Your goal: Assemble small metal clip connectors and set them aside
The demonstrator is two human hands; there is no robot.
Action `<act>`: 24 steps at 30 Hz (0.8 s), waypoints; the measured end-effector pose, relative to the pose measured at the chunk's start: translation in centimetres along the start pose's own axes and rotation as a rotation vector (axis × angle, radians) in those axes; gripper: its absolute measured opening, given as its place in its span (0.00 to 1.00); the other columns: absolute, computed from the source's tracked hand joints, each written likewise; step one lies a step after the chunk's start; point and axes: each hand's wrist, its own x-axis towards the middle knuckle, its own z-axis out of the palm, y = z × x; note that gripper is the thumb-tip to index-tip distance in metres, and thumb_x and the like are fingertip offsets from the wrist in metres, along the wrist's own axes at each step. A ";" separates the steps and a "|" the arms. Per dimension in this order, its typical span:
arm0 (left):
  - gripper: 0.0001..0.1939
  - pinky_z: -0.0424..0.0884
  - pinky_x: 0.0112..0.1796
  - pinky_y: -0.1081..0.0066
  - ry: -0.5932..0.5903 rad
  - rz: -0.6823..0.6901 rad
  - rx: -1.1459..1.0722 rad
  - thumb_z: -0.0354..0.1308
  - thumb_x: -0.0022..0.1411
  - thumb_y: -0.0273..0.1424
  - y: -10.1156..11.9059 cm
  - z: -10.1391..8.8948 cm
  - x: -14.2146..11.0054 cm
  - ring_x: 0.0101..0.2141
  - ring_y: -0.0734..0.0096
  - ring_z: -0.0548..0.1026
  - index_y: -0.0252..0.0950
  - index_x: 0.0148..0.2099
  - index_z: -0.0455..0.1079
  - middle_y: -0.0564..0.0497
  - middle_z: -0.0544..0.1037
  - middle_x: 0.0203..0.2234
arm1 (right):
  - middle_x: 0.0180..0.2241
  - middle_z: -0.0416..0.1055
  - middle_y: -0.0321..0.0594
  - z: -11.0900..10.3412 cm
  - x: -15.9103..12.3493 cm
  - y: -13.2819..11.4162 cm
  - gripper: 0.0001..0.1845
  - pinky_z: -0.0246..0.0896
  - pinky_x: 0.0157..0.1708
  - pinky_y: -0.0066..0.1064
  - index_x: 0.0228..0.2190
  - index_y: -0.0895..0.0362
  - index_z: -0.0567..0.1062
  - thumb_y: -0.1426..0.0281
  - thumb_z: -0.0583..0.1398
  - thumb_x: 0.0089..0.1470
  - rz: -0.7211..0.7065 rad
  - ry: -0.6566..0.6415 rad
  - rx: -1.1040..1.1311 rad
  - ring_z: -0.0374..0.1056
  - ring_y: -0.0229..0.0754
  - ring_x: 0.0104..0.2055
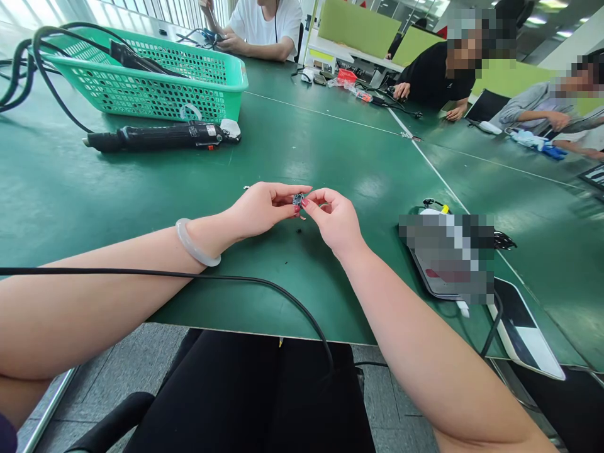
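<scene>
Just above the green table (236, 251), my left hand (259, 207) and my right hand (333, 217) meet at the fingertips. Between the left thumb and fingers sits a tiny dark part (297, 200) with pale specks, like a small circuit board. My right thumb and index finger pinch at its right side. Whether they hold a separate piece is too small to tell. A black speck (299, 231) lies on the table just below the hands. Beyond my left wrist rests a black electric screwdriver (160, 136), lying on its side.
A green plastic basket (155, 94) with black cables stands at the back left. To the right lie a blurred phone-like device (443, 251) and a black-and-white flat object (526, 327). A black cable (226, 277) crosses below my left forearm. Several people sit across the table.
</scene>
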 end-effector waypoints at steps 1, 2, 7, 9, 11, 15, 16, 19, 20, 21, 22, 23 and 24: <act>0.22 0.72 0.39 0.67 0.001 0.006 -0.003 0.59 0.56 0.26 0.0 0.0 0.0 0.28 0.76 0.70 0.34 0.54 0.72 0.53 0.74 0.25 | 0.25 0.68 0.31 0.0 0.0 0.1 0.09 0.54 0.26 0.27 0.27 0.56 0.72 0.62 0.61 0.49 0.000 -0.003 0.016 0.56 0.30 0.22; 0.22 0.72 0.39 0.67 0.002 0.009 -0.012 0.59 0.55 0.26 0.0 0.0 -0.1 0.28 0.76 0.70 0.34 0.54 0.72 0.53 0.74 0.25 | 0.25 0.67 0.31 0.0 0.0 0.1 0.09 0.54 0.26 0.27 0.27 0.56 0.72 0.62 0.62 0.49 0.001 -0.006 0.030 0.56 0.30 0.22; 0.22 0.72 0.41 0.65 -0.006 -0.027 -0.123 0.61 0.55 0.27 0.1 -0.1 0.0 0.30 0.72 0.75 0.34 0.53 0.72 0.51 0.76 0.26 | 0.24 0.67 0.31 0.0 0.1 0.1 0.10 0.55 0.26 0.27 0.27 0.55 0.72 0.62 0.62 0.48 0.006 -0.001 0.040 0.56 0.30 0.22; 0.22 0.71 0.43 0.64 -0.016 -0.056 -0.195 0.62 0.54 0.26 0.2 -0.2 0.0 0.31 0.70 0.76 0.34 0.53 0.72 0.50 0.77 0.26 | 0.25 0.67 0.31 0.0 0.1 0.0 0.11 0.55 0.26 0.27 0.27 0.55 0.72 0.61 0.63 0.48 0.009 0.004 0.034 0.55 0.30 0.22; 0.21 0.72 0.43 0.64 -0.010 -0.091 -0.262 0.62 0.53 0.24 0.1 -0.3 0.1 0.31 0.71 0.77 0.32 0.52 0.72 0.50 0.78 0.26 | 0.25 0.68 0.32 0.0 0.1 0.1 0.12 0.55 0.26 0.27 0.29 0.55 0.73 0.59 0.63 0.48 0.003 0.005 0.026 0.56 0.30 0.23; 0.19 0.72 0.44 0.65 0.083 -0.165 -0.371 0.61 0.54 0.21 -0.5 -0.4 0.5 0.31 0.74 0.76 0.30 0.50 0.72 0.48 0.79 0.29 | 0.25 0.69 0.33 -0.3 0.3 0.5 0.13 0.56 0.28 0.29 0.30 0.55 0.75 0.58 0.61 0.50 -0.015 0.014 -0.109 0.59 0.33 0.24; 0.18 0.72 0.45 0.65 0.117 -0.194 -0.404 0.60 0.54 0.20 -0.7 -0.4 0.6 0.31 0.74 0.76 0.30 0.49 0.72 0.47 0.79 0.32 | 0.25 0.69 0.34 -0.4 0.4 0.7 0.11 0.57 0.29 0.30 0.31 0.55 0.76 0.60 0.61 0.50 -0.024 0.011 -0.189 0.59 0.34 0.25; 0.17 0.72 0.45 0.65 0.199 -0.274 -0.485 0.60 0.54 0.20 -1.2 -0.4 0.9 0.32 0.74 0.76 0.29 0.48 0.71 0.44 0.78 0.37 | 0.30 0.71 0.35 -0.5 0.5 1.2 0.05 0.57 0.32 0.32 0.31 0.54 0.77 0.69 0.62 0.49 -0.058 -0.013 -0.454 0.61 0.35 0.29; 0.16 0.73 0.45 0.65 0.213 -0.289 -0.499 0.60 0.55 0.20 -1.2 -0.4 1.0 0.32 0.74 0.77 0.29 0.47 0.71 0.44 0.78 0.37 | 0.32 0.70 0.36 -0.5 0.6 1.3 0.04 0.57 0.33 0.32 0.30 0.54 0.78 0.70 0.62 0.48 -0.065 -0.025 -0.521 0.62 0.36 0.30; 0.15 0.73 0.45 0.66 0.221 -0.302 -0.505 0.59 0.56 0.20 -1.2 -0.4 1.0 0.32 0.73 0.77 0.28 0.47 0.71 0.44 0.78 0.37 | 0.32 0.70 0.36 -0.5 0.6 1.4 0.03 0.57 0.33 0.32 0.29 0.54 0.78 0.71 0.62 0.48 -0.068 -0.040 -0.572 0.62 0.36 0.31; 0.14 0.73 0.45 0.66 0.222 -0.315 -0.504 0.59 0.56 0.20 -1.1 -0.3 1.0 0.33 0.73 0.77 0.28 0.46 0.71 0.44 0.78 0.37 | 0.31 0.70 0.37 -0.4 0.7 1.4 0.03 0.56 0.33 0.33 0.27 0.54 0.77 0.71 0.62 0.49 -0.071 -0.052 -0.607 0.62 0.37 0.31; 0.13 0.73 0.45 0.66 0.220 -0.327 -0.501 0.58 0.57 0.20 -1.1 -0.3 1.0 0.33 0.72 0.78 0.28 0.46 0.71 0.44 0.78 0.37 | 0.31 0.69 0.37 -0.3 0.7 1.5 0.04 0.56 0.33 0.33 0.26 0.54 0.77 0.72 0.61 0.50 -0.079 -0.060 -0.631 0.62 0.37 0.31; 0.12 0.73 0.45 0.66 0.215 -0.337 -0.498 0.57 0.58 0.20 -1.0 -0.2 1.0 0.33 0.72 0.78 0.28 0.45 0.71 0.44 0.78 0.37 | 0.31 0.69 0.37 -0.3 0.7 1.5 0.05 0.56 0.33 0.33 0.25 0.54 0.77 0.72 0.60 0.50 -0.091 -0.063 -0.648 0.62 0.38 0.31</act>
